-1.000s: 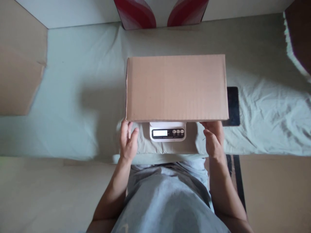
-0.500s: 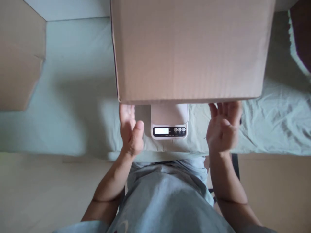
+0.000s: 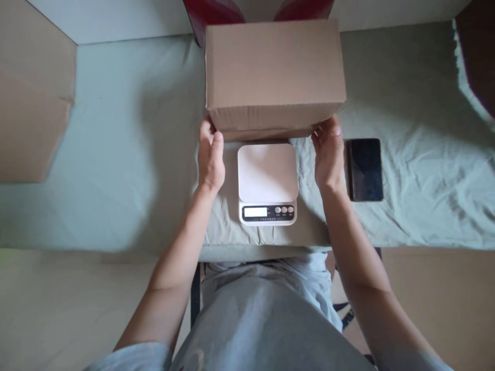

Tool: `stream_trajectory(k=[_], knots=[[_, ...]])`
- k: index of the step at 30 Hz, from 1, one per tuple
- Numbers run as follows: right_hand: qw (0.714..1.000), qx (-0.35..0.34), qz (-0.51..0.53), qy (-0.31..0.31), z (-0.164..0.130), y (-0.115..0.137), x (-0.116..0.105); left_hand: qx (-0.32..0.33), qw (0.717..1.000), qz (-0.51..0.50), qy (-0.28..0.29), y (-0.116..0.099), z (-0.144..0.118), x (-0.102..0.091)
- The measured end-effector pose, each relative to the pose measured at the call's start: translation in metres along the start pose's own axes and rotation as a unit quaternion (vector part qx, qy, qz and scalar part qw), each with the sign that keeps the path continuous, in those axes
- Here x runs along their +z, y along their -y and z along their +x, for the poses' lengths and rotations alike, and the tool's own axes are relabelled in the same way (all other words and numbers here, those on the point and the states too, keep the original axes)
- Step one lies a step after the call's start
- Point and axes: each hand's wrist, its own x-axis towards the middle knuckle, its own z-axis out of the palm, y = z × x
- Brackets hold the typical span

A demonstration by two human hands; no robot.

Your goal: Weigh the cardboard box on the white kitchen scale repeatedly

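A closed brown cardboard box (image 3: 274, 67) is in front of me, at the far side of the cloth-covered table. My left hand (image 3: 211, 157) grips its lower left edge, thumb toward me and fingertips partly hidden by the box. At the lower right edge, my right hand (image 3: 328, 152) holds it the same way. Between my forearms lies a white digital kitchen scale (image 3: 268, 172), its display lit and its plate bare. The box is just behind the scale; whether its underside touches the cloth I cannot tell.
A black smartphone (image 3: 366, 170) lies right of my right hand on the green cloth (image 3: 112, 129). Another cardboard box (image 3: 34, 113) stands at the left. Something dark red (image 3: 214, 18) shows behind the held box, against the pale wall. A dark brown object (image 3: 477, 62) is at the right edge.
Both hands have moved the box away from me and lower, so it looks much smaller. The scale's whole plate and the phone have come into view.
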Motion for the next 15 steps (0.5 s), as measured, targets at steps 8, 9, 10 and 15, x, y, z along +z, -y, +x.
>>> stream_trajectory(k=[8, 9, 10, 15], knots=[[0.999, 0.040, -0.020, 0.008, -0.007, -0.016, 0.000, 0.006, 0.995, 0.044, -0.084, 0.030, -0.009, 0.007], [0.999, 0.041, -0.014, 0.005, -0.007, -0.017, 0.000, 0.008, 0.995, 0.041, -0.091, 0.032, -0.009, 0.007], [0.999, 0.042, -0.011, 0.001, -0.007, -0.018, 0.000, 0.009, 0.995, 0.037, -0.095, 0.035, -0.009, 0.006], [0.999, 0.041, -0.018, 0.007, -0.008, -0.019, 0.000, 0.014, 0.996, 0.040, -0.082, 0.039, -0.011, 0.005]])
